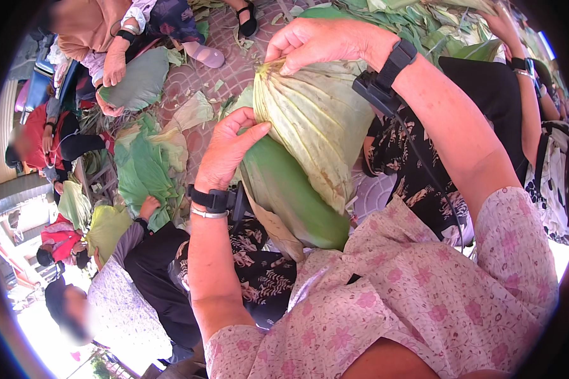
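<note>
A: What is over on the left side?

B: A yellow-green leaf [107, 228] is close to a person in a spotted white shirt [123, 303]. Further up, another person has a hand on a big dark green leaf [139, 82]. Below that leaf, a heap of green leaves [146, 161] lies on the left part of the tiled floor [199, 66].

A: And next?

B: The left hand [226, 151]. It wears a black band [214, 199] and a silver bracelet [208, 213]. Its thumb and fingers are nearly together, and they pinch the left edge of the dry pale leaf [316, 120].

A: Where is that leaf?

B: It hangs up over the middle of the lap, with its wide end down. It is in front of a big green leaf [291, 196], and hides part of it. The green leaf slopes down to the near edge of the lap, by the pink flowery shirt [417, 284]. The skirt [262, 271] there is black with a pale leaf print.

A: What about the other hand?

B: The right hand [332, 44] is higher up. Its thumb and pointing finger are closed on the bunched top of the pale leaf. A black wristband [398, 58] with a wire is on that arm.

A: Anything past it?

B: A pile of leaves [446, 38] on the far right part of the floor, and another person's hand [501, 26] beside it.
</note>
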Demonstrator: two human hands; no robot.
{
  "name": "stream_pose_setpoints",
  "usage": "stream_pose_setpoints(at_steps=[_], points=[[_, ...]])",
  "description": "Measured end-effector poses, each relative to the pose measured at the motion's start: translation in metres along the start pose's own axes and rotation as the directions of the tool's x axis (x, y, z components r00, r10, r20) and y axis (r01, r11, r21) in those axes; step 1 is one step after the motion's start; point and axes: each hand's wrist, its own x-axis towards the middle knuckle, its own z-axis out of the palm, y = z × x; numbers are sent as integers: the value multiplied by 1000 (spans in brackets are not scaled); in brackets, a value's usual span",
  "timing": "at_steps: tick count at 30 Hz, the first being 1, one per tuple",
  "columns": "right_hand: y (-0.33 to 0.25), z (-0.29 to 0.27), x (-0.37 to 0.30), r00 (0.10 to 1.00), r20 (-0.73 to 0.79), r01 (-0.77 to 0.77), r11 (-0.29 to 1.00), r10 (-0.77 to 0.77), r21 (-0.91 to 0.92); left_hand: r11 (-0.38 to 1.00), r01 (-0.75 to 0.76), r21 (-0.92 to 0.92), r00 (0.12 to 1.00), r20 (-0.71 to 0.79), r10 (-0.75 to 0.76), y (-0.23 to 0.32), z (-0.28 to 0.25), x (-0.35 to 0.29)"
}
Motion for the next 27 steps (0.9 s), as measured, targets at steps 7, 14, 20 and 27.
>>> stream_pose_setpoints(at_steps=[7,14,20,27], points=[[-4,-10,-4,991,-127,-71,961,38,-267,972,82,219,987,115,-109,-3,-4,1],[-4,-3,-2,990,-138,-23,923,-33,-383,868,31,495,999,-48,-8,-20,-16,7],[-3,2,1,987,-156,-31,943,-22,-332,702,13,712,963,-197,183,-21,-20,4],[14,44,14,991,17,127,920,-130,-370,898,-190,396,943,-181,279,-11,8,10]])
